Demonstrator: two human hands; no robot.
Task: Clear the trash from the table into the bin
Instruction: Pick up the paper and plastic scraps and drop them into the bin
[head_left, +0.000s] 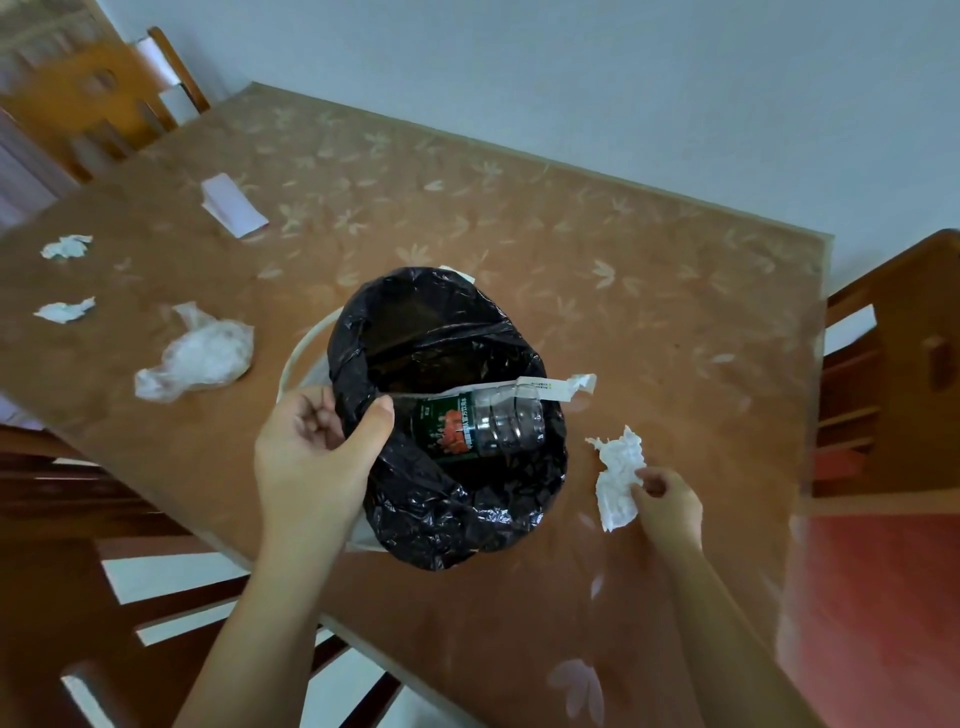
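Observation:
A white bin (298, 353) lined with a black bag (447, 509) stands on the brown table (649, 260). Inside it lie a clear plastic bottle (498, 423) with a green label and a long paper strip (550, 387) that pokes over the right rim. My left hand (317, 457) grips the bag's left rim. My right hand (667, 501) pinches a crumpled white tissue (618, 478) that lies on the table right of the bin. Left of the bin lie a crumpled clear plastic bag (200, 356), two small tissue wads (66, 246) (65, 310) and a folded white paper (232, 205).
Wooden chairs stand at the far left (104, 98), at the right (893, 374) and below the table's near edge (130, 571). A pale wall runs behind the table. A red floor (883, 623) shows at the lower right.

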